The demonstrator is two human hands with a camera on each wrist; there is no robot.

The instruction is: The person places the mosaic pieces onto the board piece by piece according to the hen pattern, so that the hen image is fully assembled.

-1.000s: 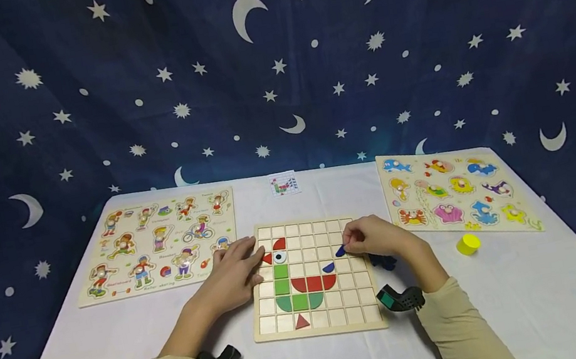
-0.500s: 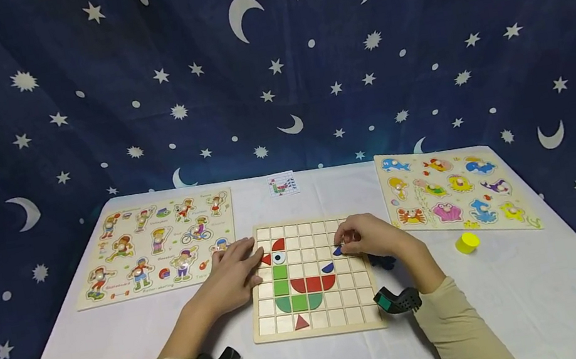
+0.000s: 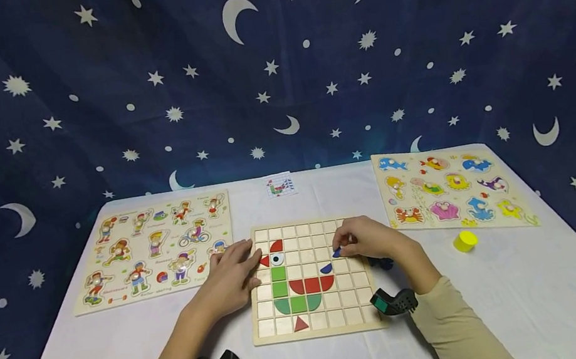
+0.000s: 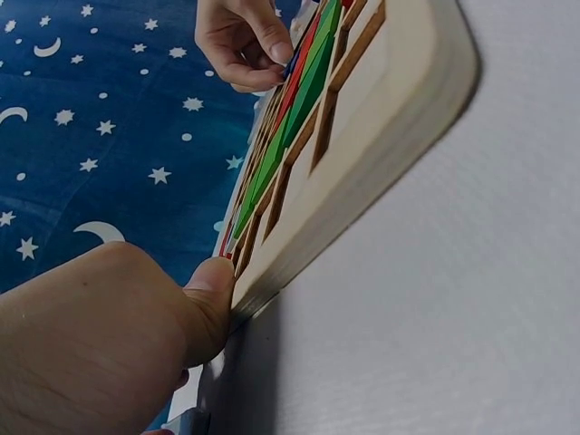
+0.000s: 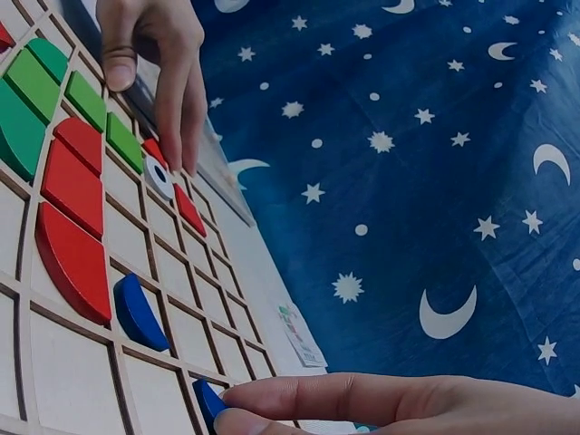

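My right hand [image 3: 369, 239] pinches a blue half-round wooden piece [image 5: 207, 405] between thumb and index finger, low over a square on the right side of the gridded wooden board [image 3: 319, 332]. Diagonally beside it lies a second blue half-round piece [image 5: 140, 313]. My left hand [image 3: 230, 278] rests at the board's left edge, thumb on the rim, index finger stretched to a small red triangle. The board bears a bird-like pattern: a round eye piece [image 3: 276, 259], green squares [image 3: 278, 274], a red row [image 3: 312, 285] and a lower red triangle [image 3: 301, 323].
A pattern card [image 3: 279, 185] lies behind the board. To the left is a puzzle of sporting figures [image 3: 156, 278], to the right a sea-animal puzzle [image 3: 461, 207] with a yellow cylinder [image 3: 465, 241] before it. Dark blue pieces [image 3: 381, 263] lie partly hidden by my right forearm.
My right hand has shifted slightly left and lower over the board with the blue half-round piece. My left hand stays at the board's edge.
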